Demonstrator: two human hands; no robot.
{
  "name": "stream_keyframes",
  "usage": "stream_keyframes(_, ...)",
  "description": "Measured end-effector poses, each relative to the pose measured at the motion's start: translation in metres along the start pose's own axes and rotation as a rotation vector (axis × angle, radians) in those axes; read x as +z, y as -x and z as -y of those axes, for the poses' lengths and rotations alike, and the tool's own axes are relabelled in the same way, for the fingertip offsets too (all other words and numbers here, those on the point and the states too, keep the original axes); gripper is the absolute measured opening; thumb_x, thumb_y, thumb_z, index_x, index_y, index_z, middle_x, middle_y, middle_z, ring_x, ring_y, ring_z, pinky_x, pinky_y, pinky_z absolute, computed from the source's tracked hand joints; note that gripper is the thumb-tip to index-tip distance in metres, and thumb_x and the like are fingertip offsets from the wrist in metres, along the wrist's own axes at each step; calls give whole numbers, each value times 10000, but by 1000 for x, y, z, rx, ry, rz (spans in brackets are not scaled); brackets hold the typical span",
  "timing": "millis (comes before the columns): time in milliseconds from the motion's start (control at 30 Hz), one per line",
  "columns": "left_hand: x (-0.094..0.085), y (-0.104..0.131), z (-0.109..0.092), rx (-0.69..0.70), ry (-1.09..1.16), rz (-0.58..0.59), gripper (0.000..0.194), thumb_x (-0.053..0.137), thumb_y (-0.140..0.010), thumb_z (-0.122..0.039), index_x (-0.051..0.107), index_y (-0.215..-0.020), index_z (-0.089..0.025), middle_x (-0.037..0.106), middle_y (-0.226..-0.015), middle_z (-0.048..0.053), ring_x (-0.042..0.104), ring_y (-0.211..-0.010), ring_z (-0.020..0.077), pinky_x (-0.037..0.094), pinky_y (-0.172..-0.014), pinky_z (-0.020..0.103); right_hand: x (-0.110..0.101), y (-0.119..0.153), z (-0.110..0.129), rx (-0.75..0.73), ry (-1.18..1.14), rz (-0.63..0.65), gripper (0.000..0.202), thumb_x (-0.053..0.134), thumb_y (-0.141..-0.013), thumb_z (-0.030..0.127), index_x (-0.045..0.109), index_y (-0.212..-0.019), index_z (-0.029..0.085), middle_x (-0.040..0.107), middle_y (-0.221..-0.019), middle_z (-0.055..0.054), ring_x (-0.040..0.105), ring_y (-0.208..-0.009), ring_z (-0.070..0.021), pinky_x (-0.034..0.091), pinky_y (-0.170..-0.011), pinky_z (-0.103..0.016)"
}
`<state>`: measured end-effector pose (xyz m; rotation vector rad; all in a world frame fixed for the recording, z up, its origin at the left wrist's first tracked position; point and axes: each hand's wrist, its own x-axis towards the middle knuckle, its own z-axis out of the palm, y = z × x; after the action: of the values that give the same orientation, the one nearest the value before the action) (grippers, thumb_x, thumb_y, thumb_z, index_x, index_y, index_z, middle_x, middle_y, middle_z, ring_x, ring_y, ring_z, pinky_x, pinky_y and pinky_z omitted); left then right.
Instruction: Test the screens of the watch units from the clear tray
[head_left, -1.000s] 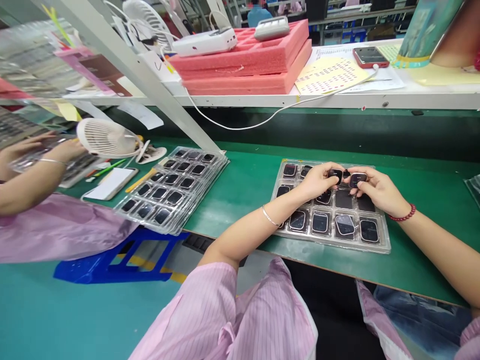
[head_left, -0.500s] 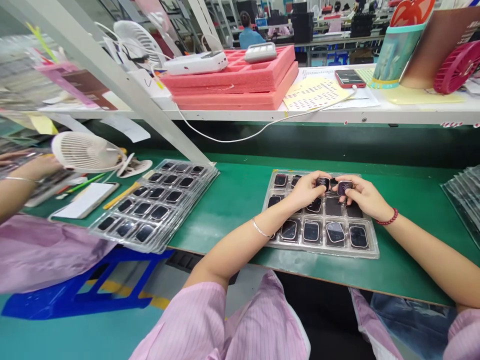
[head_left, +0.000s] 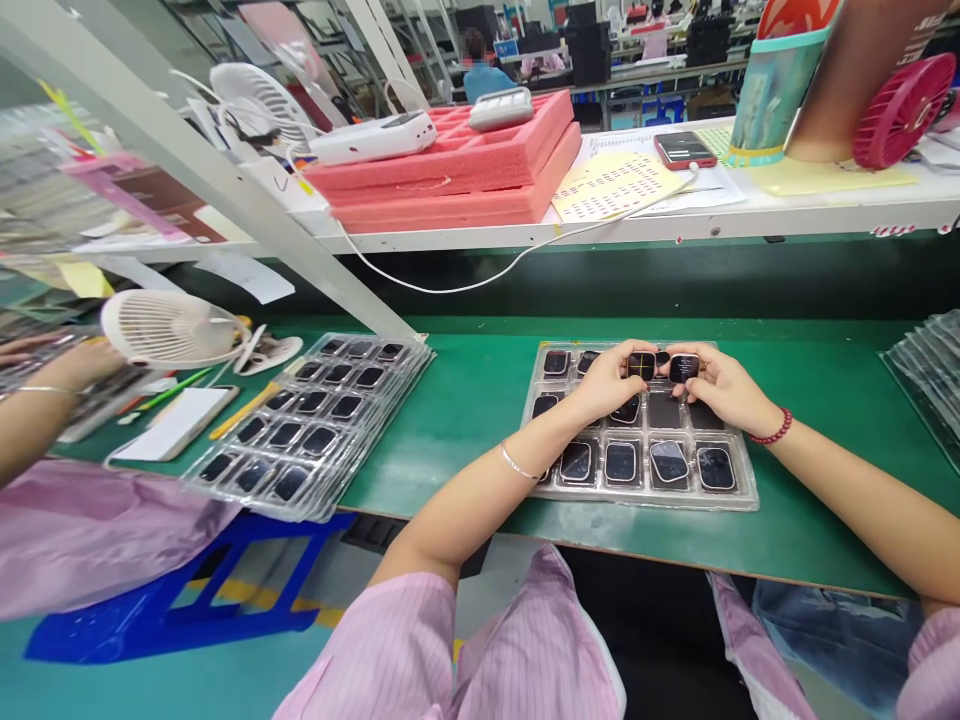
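Observation:
My left hand (head_left: 613, 382) grips a smartwatch (head_left: 641, 366) whose dark screen shows thin yellow crossing lines. Close beside it, my right hand (head_left: 716, 384) holds a second smartwatch (head_left: 683, 369), with small pale text on its screen. Both watches are held up above the far part of a clear plastic tray (head_left: 750, 490). Strapless watches lie in many of its pockets, and one watch (head_left: 669, 462) in the front row sits askew. My hands and forearms hide part of the tray.
On the left, stacked clear trays (head_left: 375, 430) hold more watches, near a white fan (head_left: 172, 328) and a phone (head_left: 176, 425). A co-worker's arm (head_left: 45, 400) reaches in there. More clear trays (head_left: 926, 375) stand at right. Above runs a shelf (head_left: 637, 225) with pink foam (head_left: 450, 190).
Yellow lines now show on the screen of the left-hand watch, where text showed before. Both hands keep their hold on the watches. The view has shifted slightly.

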<state>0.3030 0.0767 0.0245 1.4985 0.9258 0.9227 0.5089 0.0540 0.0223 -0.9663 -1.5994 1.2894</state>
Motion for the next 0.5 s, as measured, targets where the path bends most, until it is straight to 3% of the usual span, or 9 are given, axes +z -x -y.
stream_keyframes(133, 0, 0, -2, -27, -20, -17, 477, 612, -640, -19, 612, -1103, -138, 683, -938, 30, 623, -761, 110, 507, -739, 244, 1, 0, 0, -4, -1, 1, 488, 593, -721, 144, 570, -1202, 219, 708, -1066, -73, 691, -728, -170, 554, -582, -292)
stream_keyframes(300, 2, 2, -2, -34, 41, 17, 331, 589, -734, -102, 623, -1062, -134, 683, -897, 38, 596, -650, 92, 520, -673, 251, 1, 0, 1, 9, 24, -4, 420, 583, -758, 166, 595, -1176, 206, 713, -1032, -80, 687, -693, -161, 537, -557, -277)
stream_keyframes(500, 0, 0, 1, 12, -11, 10, 474, 555, -628, 4, 633, -1072, -141, 685, -1107, 75, 640, -862, 129, 524, -808, 267, 0, 0, 2, 13, -23, 14, 483, 593, -700, 135, 575, -1177, 207, 705, -1057, -77, 698, -742, -174, 550, -602, -291)
